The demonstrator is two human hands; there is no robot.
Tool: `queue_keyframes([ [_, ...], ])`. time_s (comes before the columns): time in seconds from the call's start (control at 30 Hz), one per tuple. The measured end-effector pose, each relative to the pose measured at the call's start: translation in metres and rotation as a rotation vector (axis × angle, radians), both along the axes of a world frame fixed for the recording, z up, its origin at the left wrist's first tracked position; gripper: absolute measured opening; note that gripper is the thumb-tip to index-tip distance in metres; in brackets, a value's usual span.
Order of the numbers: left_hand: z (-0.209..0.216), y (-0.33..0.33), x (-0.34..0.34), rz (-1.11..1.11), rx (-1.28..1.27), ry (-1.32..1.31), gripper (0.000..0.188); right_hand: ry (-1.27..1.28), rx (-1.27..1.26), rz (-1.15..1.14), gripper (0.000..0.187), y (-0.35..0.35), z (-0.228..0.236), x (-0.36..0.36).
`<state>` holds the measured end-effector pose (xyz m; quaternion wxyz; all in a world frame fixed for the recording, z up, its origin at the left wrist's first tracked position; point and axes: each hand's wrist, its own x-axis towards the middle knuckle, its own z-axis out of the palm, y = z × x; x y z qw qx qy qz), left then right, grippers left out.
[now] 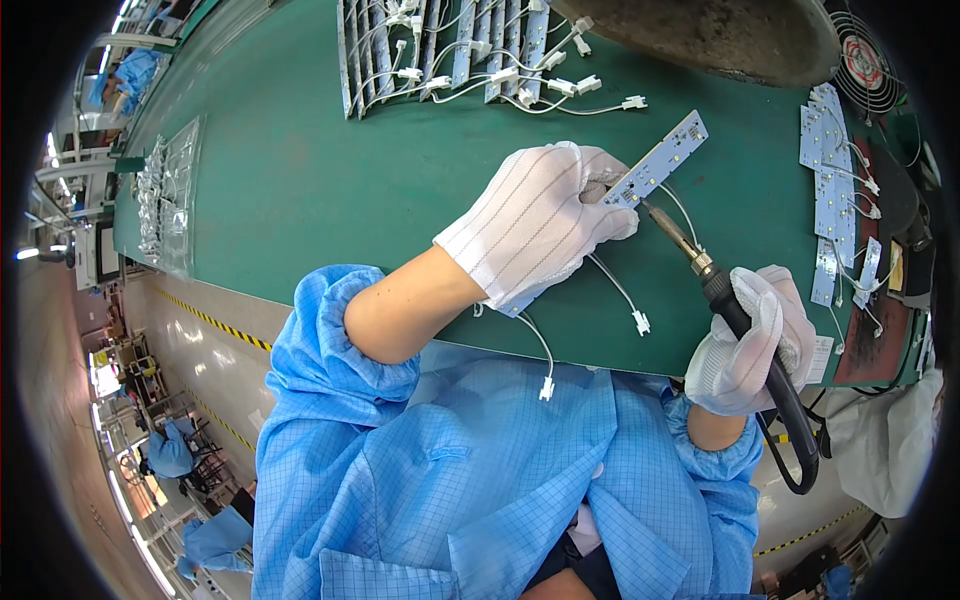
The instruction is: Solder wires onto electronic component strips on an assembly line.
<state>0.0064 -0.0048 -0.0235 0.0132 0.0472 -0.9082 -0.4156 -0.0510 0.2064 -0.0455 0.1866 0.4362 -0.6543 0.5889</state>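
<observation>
My left hand (pixel 540 215), in a white striped glove, is closed around a narrow white LED circuit board (pixel 660 160) that slants up to the right over the green mat. Thin white wires with plugs, one a small white connector (pixel 641 322), hang below the glove. My gloved right hand (pixel 755 340) grips the black handle of a soldering iron (pixel 735 310). The iron's tip meets or nearly meets the lower edge of the board, close to my left fingers; whether it touches I cannot tell. My left palm hides the board's middle.
Several wired LED strips (pixel 465 50) lie at the far middle of the green mat (pixel 270 180). More white boards (pixel 832 200) are stacked at the right, near a round fan guard (pixel 862 62). A dark metal hood (pixel 710 35) overhangs the far side. Clear plastic bags (pixel 170 195) lie at left.
</observation>
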Motion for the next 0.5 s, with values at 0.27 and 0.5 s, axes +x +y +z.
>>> queue_keyframes([
  [0.27,-0.001,-0.001,0.001,0.005,0.018,0.003,0.031,0.035,0.015,0.01,0.022,-0.001,0.002,0.0],
  [0.5,0.028,-0.008,-0.004,-0.137,-0.138,-0.13,0.033,0.103,0.02,-0.12,0.023,0.002,-0.005,-0.001],
])
